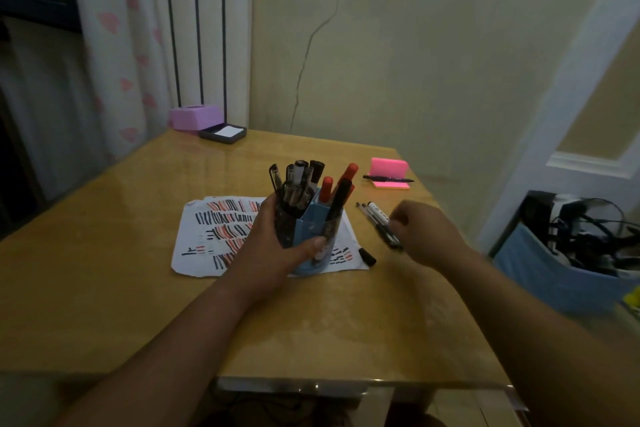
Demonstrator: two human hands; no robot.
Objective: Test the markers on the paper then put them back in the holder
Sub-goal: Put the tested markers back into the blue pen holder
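Right grip [420, 231], closure lost to blur, met the loose markers [375, 216] end-on, right of the holder [309, 218] the left grip [273, 240] clasped.

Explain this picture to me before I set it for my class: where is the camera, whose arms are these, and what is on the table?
There is no machine here. A person wears one wide-angle camera on the head, so you look down along their own arms. The left hand grips a blue holder full of black and red markers, over a sheet of paper covered in red and black test strokes. The right hand reaches to a few loose pens lying on the table; blur hides whether it has hold of them. One black marker lies at the paper's right edge. Further back are a pink sticky-note pad with a black pen on it, a purple box and a dark tray.
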